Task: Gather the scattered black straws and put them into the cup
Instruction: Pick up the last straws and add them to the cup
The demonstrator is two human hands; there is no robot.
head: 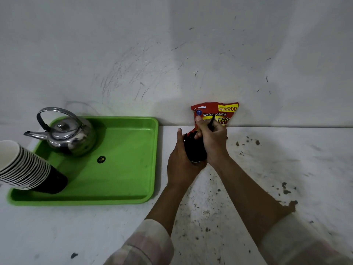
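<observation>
The left hand (180,161) grips a black cup (194,150) of straws (189,137); right hand (212,140) fingers pinch one straw (211,122), best lowered steadily, upright, into the bunch.

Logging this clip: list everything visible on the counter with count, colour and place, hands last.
tray: one, green, left on counter
kettle: one, silver metal, black grip, far-left corner of tray
stacked cups: one stack, white rims, black bottom cup, lying tilted at tray's left
snack packet: one, red and yellow, against wall behind hands
cup: one, black, between the hands, straws inside
straw: one, black, pinched above cup
left hand: holds cup
right hand: pinches straw
</observation>
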